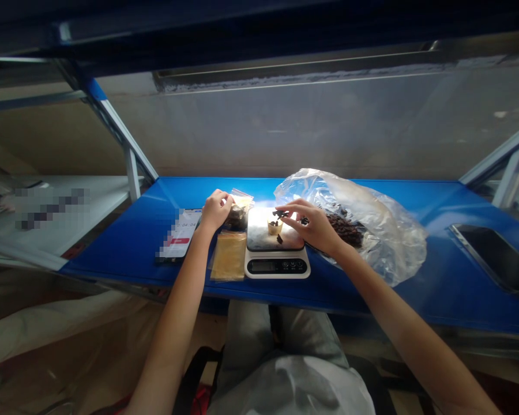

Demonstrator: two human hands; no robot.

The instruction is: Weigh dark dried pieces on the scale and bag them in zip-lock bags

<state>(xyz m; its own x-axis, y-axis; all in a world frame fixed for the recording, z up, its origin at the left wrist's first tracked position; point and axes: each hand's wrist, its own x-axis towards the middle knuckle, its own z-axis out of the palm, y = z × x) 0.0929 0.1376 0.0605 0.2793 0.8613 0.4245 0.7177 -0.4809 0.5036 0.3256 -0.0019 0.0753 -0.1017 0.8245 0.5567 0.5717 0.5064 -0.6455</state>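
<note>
Dark pieces [279,214] are pinched in the right hand [310,223], just above a small yellowish cup [275,229] near the middle of the desk [121,242]. Its grip is closed to a narrow gap, thumb and fingertips bearing on the pieces. The cup stands on the metal plate of a white scale [253,231], with some dark bits showing at its mouth and one loose bit [279,238] lying on the plate in front of it. The scale sits close to the desk's front edge, its display and buttons facing that edge; the reading is too faint to make out.

The left hand [216,212] is at a small clear bag [237,218] with dark contents, left of the scale. Its fingers are curled by the bag's upper left side; I cannot tell whether its grip is closed on the plastic. Flat yellowish bags [228,257] lie between there and the front edge, just beside the scale.

Toward the desk's left edge lies a phone with a lit screen [178,233]. Right of the scale, a large clear bag [398,236] spreads from near the back edge toward the front, holding a dark heap [348,229]. A dark-screened phone [493,256] lies toward the desk's right end.
</note>
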